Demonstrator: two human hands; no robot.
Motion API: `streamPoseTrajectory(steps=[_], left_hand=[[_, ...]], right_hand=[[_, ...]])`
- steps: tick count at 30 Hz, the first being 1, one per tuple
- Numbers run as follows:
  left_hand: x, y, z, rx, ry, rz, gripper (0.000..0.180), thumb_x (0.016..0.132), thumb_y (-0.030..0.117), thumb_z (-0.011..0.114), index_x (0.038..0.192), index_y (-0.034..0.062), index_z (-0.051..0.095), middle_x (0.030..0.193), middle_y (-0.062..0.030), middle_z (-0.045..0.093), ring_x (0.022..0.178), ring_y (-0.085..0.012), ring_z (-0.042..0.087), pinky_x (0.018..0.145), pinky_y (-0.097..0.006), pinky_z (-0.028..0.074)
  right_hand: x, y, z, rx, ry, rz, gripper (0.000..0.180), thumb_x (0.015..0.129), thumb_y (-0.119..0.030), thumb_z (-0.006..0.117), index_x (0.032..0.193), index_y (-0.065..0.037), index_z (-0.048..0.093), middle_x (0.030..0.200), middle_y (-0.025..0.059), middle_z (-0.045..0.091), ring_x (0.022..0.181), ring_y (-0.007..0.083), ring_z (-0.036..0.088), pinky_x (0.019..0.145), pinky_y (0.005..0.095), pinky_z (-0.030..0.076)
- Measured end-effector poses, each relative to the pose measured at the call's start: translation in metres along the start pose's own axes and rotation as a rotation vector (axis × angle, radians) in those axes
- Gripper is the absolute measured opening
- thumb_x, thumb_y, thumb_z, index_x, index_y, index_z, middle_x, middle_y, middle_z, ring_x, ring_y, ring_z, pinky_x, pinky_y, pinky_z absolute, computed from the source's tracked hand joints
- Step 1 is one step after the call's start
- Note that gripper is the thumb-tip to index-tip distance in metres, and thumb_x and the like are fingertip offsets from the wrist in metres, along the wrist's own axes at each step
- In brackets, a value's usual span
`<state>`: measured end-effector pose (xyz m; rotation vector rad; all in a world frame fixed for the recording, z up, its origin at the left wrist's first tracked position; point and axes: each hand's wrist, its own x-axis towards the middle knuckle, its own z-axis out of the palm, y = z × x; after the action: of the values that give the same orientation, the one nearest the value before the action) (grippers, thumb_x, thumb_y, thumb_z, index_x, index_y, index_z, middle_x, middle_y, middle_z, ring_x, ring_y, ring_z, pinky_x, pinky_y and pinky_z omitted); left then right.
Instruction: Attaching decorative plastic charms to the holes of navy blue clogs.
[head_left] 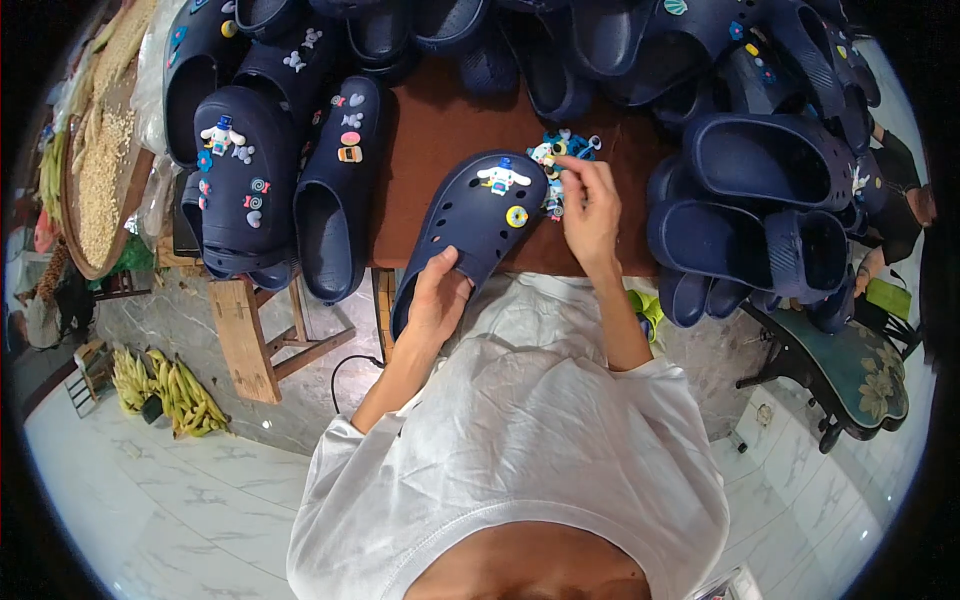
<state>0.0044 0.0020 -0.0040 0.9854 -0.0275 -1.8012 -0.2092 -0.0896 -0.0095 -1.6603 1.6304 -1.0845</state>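
My left hand (437, 300) grips a navy clog (470, 215) by its opening, with the thumb inside. The clog tilts at the table's front edge, toe pointing away from me. On its holed upper sit a white character shoe charm (504, 177) with a blue hat and a yellow-blue ring-shaped charm (517, 216). Just right of the toe, the curled fingers of my right hand (592, 210) touch a small pile of loose charms (575, 145) in blue, white and yellow. Whatever lies between those fingertips is hidden.
Brown cloth (425, 125) covers the table. Decorated navy clogs (245, 180) stand at the left, and more clogs (755, 160) are stacked along the back and right. A wooden stool (245, 340) is at lower left. Another person (895, 190) is at the far right.
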Motion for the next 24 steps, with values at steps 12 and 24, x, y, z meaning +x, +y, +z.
streamPoseTrajectory(steps=[12, 24], left_hand=[[-0.001, 0.000, -0.007, -0.075, 0.032, 0.008, 0.055, 0.090, 0.021, 0.059, 0.136, -0.0053, 0.045, 0.139, -0.0174, 0.055, 0.127, -0.0296, 0.053, 0.111, -0.043, 0.038], [-0.003, 0.004, 0.012, -0.226, -0.051, 0.038, 0.049, 0.097, 0.024, 0.054, 0.136, -0.0031, 0.044, 0.137, -0.0130, 0.055, 0.126, -0.0244, 0.054, 0.106, -0.040, 0.041]], right_hand=[[0.013, 0.039, -0.019, -0.379, 0.067, -0.105, 0.021, 0.090, -0.007, 0.063, 0.111, -0.009, 0.067, 0.100, 0.0113, 0.058, 0.094, 0.0271, 0.060, 0.082, 0.0380, 0.048], [0.011, 0.029, -0.027, -0.397, 0.033, -0.190, 0.013, 0.088, -0.010, 0.066, 0.100, -0.006, 0.064, 0.102, 0.0118, 0.058, 0.097, 0.0333, 0.055, 0.086, 0.0426, 0.045]])
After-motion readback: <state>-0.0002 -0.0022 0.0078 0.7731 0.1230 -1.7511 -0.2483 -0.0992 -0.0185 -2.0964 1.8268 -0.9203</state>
